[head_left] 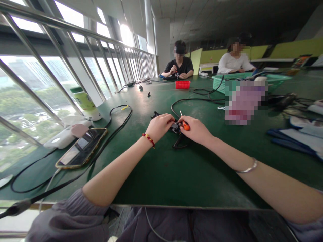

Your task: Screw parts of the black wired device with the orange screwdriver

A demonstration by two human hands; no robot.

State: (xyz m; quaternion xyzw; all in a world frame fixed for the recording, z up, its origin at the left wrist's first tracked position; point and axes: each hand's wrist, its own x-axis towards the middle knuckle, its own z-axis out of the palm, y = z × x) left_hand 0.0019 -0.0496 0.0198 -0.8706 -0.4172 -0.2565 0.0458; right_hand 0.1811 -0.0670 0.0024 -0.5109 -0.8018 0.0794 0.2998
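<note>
1. On the desk [161, 174], a phone [82, 148] lies well left of the small black part [174, 127]; a red box [182, 84] sits far beyond it.
2. Left hand [158, 127] fingers close on the part; right hand [195, 129] fingers grip an orange-handled screwdriver [185, 124] touching it.

**Two hands and a tiny screwdriver**

The left hand [159, 126] presses on a small black part [175, 127] on the green table [176, 174]. The right hand [196, 129] holds a small orange screwdriver [185, 123] just beside that part. A phone [81, 148] lies far to the left. A red box [182, 84] sits far back, near two other people.
</note>
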